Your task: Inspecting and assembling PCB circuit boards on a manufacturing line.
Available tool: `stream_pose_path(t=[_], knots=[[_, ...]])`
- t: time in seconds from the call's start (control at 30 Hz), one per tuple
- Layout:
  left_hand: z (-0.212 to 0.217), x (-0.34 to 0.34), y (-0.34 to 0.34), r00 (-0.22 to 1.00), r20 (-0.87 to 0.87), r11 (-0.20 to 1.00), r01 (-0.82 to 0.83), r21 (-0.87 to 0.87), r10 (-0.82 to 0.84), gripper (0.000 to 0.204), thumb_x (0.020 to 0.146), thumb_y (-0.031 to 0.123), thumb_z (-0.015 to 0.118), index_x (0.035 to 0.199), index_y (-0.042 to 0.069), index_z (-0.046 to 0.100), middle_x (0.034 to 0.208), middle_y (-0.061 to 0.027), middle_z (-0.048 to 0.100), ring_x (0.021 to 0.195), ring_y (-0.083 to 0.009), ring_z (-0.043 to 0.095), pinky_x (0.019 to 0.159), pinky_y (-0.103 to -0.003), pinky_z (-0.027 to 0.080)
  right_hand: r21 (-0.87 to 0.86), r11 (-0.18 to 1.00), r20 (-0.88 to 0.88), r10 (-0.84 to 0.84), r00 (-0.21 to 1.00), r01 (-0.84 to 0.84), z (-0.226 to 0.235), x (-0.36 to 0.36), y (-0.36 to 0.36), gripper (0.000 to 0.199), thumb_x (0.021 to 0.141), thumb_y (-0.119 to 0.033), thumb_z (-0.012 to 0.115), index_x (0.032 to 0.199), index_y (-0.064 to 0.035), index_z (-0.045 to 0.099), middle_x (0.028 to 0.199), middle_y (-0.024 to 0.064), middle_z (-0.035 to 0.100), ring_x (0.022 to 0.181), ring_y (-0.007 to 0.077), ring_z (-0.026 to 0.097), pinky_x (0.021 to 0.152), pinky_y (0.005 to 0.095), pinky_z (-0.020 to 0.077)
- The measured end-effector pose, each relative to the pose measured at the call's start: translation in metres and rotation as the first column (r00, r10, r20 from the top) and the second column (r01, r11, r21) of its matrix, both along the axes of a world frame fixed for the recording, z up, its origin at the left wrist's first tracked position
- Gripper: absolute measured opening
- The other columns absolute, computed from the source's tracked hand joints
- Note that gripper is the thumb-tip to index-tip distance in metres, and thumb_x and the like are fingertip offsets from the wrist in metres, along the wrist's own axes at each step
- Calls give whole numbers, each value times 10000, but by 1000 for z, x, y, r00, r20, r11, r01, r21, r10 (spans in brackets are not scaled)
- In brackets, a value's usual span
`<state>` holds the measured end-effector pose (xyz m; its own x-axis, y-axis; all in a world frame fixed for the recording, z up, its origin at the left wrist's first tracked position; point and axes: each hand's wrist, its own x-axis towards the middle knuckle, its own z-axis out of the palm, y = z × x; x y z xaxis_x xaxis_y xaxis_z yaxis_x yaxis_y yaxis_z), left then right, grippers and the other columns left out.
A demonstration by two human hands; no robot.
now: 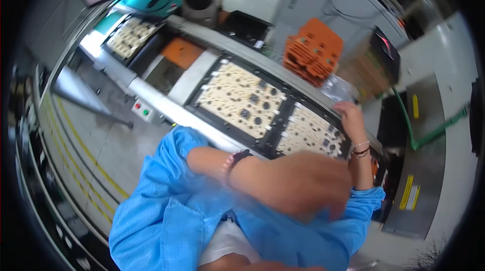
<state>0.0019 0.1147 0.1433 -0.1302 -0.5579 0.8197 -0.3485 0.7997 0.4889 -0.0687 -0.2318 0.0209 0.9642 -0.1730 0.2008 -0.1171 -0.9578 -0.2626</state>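
My left hand [303, 184] is a blur low in the middle, crossing my body toward the right; a beaded bracelet sits on its wrist, and its fingers cannot be made out. My right hand [348, 114] reaches up to the far right corner of a black frame holding a cream circuit panel [309, 132]. Its fingertips are hidden beyond the frame's edge, near a clear plastic bag [337, 89]. A second cream panel in a black frame [241, 100] lies just left of it on the conveyor [166, 105]. Both arms wear blue smock sleeves.
A third framed panel [129, 36] lies further up the conveyor. A stack of orange trays [313, 51] stands behind the line. A small box with red and green buttons [142, 110] hangs on the conveyor's near side. Yellow lines [86, 155] mark the grey floor at left.
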Motion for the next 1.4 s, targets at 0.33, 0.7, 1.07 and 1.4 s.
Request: stream_pose_path(t=[0.33,0.7,1.07,1.4], knots=[[65,14,83,933,150,854,-224,-470,327,396,1074,219,456,696,116,519,784,-9,539,750,-168,586,550,-249,444,-453,888,143,-22,990,85,26,191,29,509,1024,-464,502,1355,-79,543,1161,182,588,1036,374,609,816,483,535],[70,60,155,631,201,505,-348,-790,750,539,1083,278,337,664,93,621,761,-17,651,806,-151,645,573,-272,495,-345,763,-282,-640,715,547,16,307,-16,1051,866,-866,288,1508,-42,407,1434,321,498,1317,456,519,1060,580,411],[69,36,176,450,150,443,-666,-601,880,164,836,104,585,823,39,735,868,-84,719,752,-171,677,496,-256,463,-227,826,-272,-562,781,515,8,297,6,1026,813,-776,453,1601,-152,243,1434,354,479,1307,470,522,1074,540,419],[75,35,110,864,414,879,-66,-472,287,168,855,99,598,753,5,691,847,-80,685,752,-195,663,489,-270,423,-69,976,30,-204,979,205,15,204,27,851,836,-512,638,1558,-198,314,1253,371,572,1155,490,596,1007,512,479]])
